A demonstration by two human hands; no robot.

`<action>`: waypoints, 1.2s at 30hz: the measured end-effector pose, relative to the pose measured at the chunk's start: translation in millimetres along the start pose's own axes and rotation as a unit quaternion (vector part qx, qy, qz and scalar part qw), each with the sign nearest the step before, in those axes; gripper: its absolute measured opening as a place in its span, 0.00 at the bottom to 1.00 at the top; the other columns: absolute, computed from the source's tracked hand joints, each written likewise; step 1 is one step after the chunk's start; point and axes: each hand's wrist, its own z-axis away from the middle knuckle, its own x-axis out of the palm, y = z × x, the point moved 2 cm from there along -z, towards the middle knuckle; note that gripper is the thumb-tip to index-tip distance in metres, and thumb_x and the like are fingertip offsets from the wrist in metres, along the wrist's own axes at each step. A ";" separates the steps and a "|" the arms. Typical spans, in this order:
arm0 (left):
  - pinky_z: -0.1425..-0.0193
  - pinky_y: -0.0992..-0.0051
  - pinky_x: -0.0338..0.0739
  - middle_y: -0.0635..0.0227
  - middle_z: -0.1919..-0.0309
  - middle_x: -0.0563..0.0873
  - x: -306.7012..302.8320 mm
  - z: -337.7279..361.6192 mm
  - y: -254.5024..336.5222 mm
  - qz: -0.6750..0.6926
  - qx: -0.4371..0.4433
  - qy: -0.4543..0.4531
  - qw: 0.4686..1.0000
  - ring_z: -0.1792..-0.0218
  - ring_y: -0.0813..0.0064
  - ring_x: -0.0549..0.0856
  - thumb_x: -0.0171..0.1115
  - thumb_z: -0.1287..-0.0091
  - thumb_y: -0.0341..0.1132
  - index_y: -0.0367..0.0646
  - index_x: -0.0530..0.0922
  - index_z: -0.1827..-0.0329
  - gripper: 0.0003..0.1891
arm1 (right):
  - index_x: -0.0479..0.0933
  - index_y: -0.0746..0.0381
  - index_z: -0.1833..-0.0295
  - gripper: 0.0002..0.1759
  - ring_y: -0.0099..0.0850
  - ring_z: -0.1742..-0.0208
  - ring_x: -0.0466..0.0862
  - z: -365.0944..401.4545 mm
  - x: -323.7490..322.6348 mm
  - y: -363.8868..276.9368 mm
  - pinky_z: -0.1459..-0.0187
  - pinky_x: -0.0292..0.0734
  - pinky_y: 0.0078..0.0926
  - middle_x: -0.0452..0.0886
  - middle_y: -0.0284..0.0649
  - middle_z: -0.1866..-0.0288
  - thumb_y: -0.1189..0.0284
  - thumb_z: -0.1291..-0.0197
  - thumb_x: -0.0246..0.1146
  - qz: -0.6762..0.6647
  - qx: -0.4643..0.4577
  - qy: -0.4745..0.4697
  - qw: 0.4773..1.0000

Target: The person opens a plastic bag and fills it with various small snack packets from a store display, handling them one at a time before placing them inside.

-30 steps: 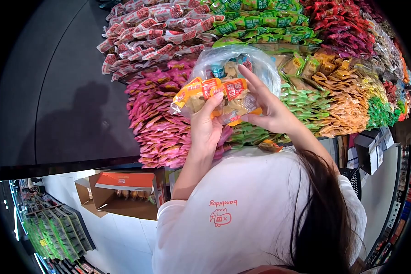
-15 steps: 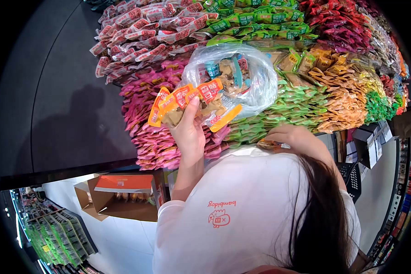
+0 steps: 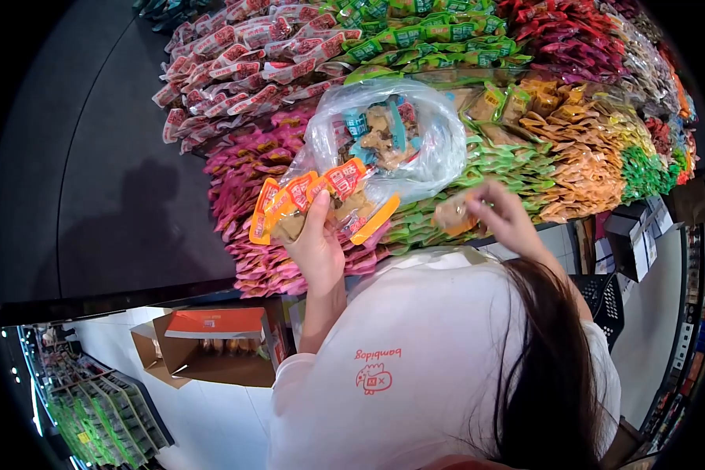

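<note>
My left hand (image 3: 319,247) is closed round several orange-and-clear snack packets (image 3: 290,205), fanned out with the thumb on top. In my right hand (image 3: 503,215) is one small snack packet (image 3: 454,213), pinched by its edge and somewhat blurred. An open clear plastic bag (image 3: 440,160) lies beyond both hands on the display. Inside the bag are packets with brown contents and teal labels (image 3: 384,137). Beneath my left hand spread pink packets (image 3: 262,262), and green packets (image 3: 517,168) lie under and beyond my right.
Rows of red-and-white (image 3: 243,55), bright green (image 3: 423,35) and orange packets (image 3: 580,168) fill the display. A dark flat surface (image 3: 117,172) extends at left. Below stand an open cardboard box (image 3: 211,364) and a black basket (image 3: 601,301).
My right hand has come up and forward from near my body, bringing its packet over the green packets. My left hand, still gripping the orange packets, has shifted slightly lower in view.
</note>
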 end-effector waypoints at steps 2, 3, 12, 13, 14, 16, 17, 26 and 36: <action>0.55 0.76 0.83 0.67 0.57 0.84 -2.6 3.6 -2.2 0.002 0.004 -0.001 1.000 0.58 0.78 0.85 0.63 0.38 0.18 0.41 0.75 0.49 0.16 | 0.70 0.60 0.56 0.08 0.20 0.59 0.78 -12.5 -13.7 -10.3 0.68 0.82 0.23 0.78 0.32 0.61 0.66 0.29 0.56 -0.226 0.109 0.012 0.968; 0.55 0.76 0.84 0.67 0.57 0.84 -6.6 3.3 -5.1 -0.005 0.005 0.003 1.000 0.58 0.77 0.85 0.63 0.38 0.18 0.40 0.75 0.49 0.16 | 0.70 0.60 0.56 0.08 0.20 0.59 0.78 -17.2 -15.6 -12.7 0.68 0.82 0.23 0.78 0.32 0.61 0.66 0.29 0.56 -0.225 0.109 0.017 0.968; 0.62 0.80 0.81 0.68 0.59 0.83 -7.0 17.2 -5.6 -0.024 0.004 0.046 0.999 0.64 0.80 0.84 0.63 0.38 0.18 0.39 0.75 0.51 0.14 | 0.67 0.58 0.45 0.12 0.26 0.49 0.81 -48.8 -12.7 -49.6 0.55 0.84 0.28 0.78 0.37 0.48 0.68 0.30 0.56 -0.468 0.126 0.010 0.875; 0.62 0.80 0.81 0.68 0.59 0.83 -5.7 18.7 -5.1 -0.023 0.004 0.047 0.999 0.64 0.80 0.84 0.63 0.38 0.18 0.39 0.75 0.51 0.14 | 0.67 0.58 0.45 0.12 0.26 0.49 0.81 -51.8 -11.8 -57.8 0.55 0.84 0.28 0.78 0.37 0.48 0.68 0.30 0.56 -0.467 0.126 0.009 0.875; 0.64 0.81 0.80 0.69 0.61 0.83 -4.9 20.1 -4.9 -0.029 0.001 0.053 0.998 0.65 0.81 0.83 0.63 0.38 0.19 0.40 0.75 0.52 0.13 | 0.68 0.61 0.44 0.13 0.27 0.48 0.82 -54.9 -10.8 -66.7 0.52 0.84 0.28 0.78 0.38 0.48 0.70 0.31 0.56 -0.451 0.108 0.005 0.886; 0.66 0.82 0.78 0.70 0.62 0.83 -7.4 21.7 -6.0 -0.034 -0.003 0.059 0.998 0.67 0.82 0.83 0.63 0.38 0.19 0.40 0.76 0.53 0.12 | 0.68 0.63 0.43 0.15 0.29 0.47 0.82 -63.7 -4.8 -72.0 0.49 0.84 0.29 0.79 0.40 0.48 0.73 0.32 0.57 -0.434 0.090 0.001 0.896; 0.68 0.82 0.76 0.71 0.64 0.83 -11.0 21.6 -8.4 -0.040 -0.005 0.051 0.998 0.69 0.83 0.82 0.63 0.37 0.19 0.40 0.76 0.54 0.11 | 0.68 0.65 0.42 0.15 0.30 0.46 0.82 -72.7 -2.6 -72.1 0.46 0.81 0.29 0.78 0.41 0.46 0.76 0.34 0.58 -0.333 -0.006 -0.005 0.943; 0.68 0.83 0.75 0.71 0.65 0.83 -18.3 21.3 -3.8 -0.047 0.013 0.010 0.999 0.69 0.84 0.81 0.63 0.37 0.20 0.39 0.77 0.55 0.09 | 0.79 0.60 0.49 0.21 0.51 0.30 0.65 -118.9 42.6 -72.1 0.34 0.66 0.43 0.72 0.42 0.36 0.84 0.51 0.61 0.293 -0.347 0.006 0.891; 0.51 0.78 0.80 0.65 0.57 0.84 -11.5 19.0 -9.9 -0.029 -0.013 -0.016 0.999 0.57 0.79 0.84 0.63 0.37 0.19 0.34 0.76 0.49 0.14 | 0.78 0.63 0.45 0.22 0.40 0.42 0.76 -95.0 37.5 -87.1 0.39 0.68 0.37 0.81 0.42 0.48 0.74 0.47 0.69 0.201 -0.239 -0.030 0.949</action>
